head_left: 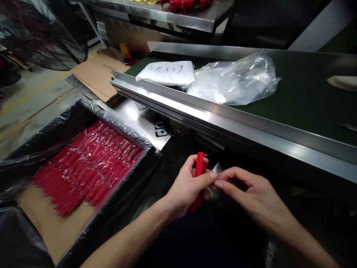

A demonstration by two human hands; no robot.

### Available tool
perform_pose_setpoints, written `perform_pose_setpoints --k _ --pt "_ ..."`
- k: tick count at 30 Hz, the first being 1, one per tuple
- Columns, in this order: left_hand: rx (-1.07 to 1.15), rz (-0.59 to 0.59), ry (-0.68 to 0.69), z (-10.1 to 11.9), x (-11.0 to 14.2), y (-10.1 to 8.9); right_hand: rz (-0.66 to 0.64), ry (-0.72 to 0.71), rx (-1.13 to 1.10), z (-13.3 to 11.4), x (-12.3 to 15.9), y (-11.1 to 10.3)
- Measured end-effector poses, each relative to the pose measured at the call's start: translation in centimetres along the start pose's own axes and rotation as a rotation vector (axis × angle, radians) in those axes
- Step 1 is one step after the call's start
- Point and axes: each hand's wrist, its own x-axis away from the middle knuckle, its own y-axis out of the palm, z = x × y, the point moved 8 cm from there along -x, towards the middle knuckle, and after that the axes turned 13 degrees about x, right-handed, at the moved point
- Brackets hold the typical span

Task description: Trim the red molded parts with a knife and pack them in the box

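My left hand (pixel 184 188) is closed around a long red plastic part (pixel 200 164), which stands nearly upright with its top showing above the fingers. Its lower end comes out below the palm. Between my two hands is a small clear plastic bag (pixel 217 168), mostly covered by the fingers. My left thumb presses on the bag's edge, while the thumb and forefinger of my right hand (pixel 251 188) pinch it from the other side. To the left, many bagged red parts (pixel 95 163) lie in rows inside a box lined with black plastic (pixel 134 193).
A conveyor with a metal rail (pixel 200 113) and green belt (pixel 301 119) runs across ahead. On it lie a white packet with handwriting (pixel 167 73) and a clear bag pile (pixel 237 80). Flat cardboard (pixel 96 72) and a fan (pixel 55 33) are at the left.
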Motion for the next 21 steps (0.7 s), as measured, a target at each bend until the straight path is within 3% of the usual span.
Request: perform_pose_setpoints --k 3,8,14,16,19,21 --pt "-0.085 -0.008 -0.011 -0.4 -0.1 -0.2 0.018 0.015 0.017 0.9 0.4 -0.2" --pt "-0.553 0.154 0.338 1.1 -0.2 -0.7 0.317 0.03 0.16 1.4 1.8 -1.8" --pt "-0.635 0.209 0.458 1.6 -0.7 -0.8 0.459 -0.073 0.225 -0.1 2.8 -2.3" --pt "-0.783 0.126 0.515 1.5 -0.5 -0.1 0.484 -0.056 0.221 -0.1 2.8 -2.8" --pt "-1.103 -0.109 0.626 0.0 0.4 2.0 0.346 -0.08 0.164 -0.6 2.3 -2.3" --pt "-1.181 -0.163 0.647 -0.7 0.6 2.2 0.277 -0.144 0.128 -1.3 2.5 -2.1"
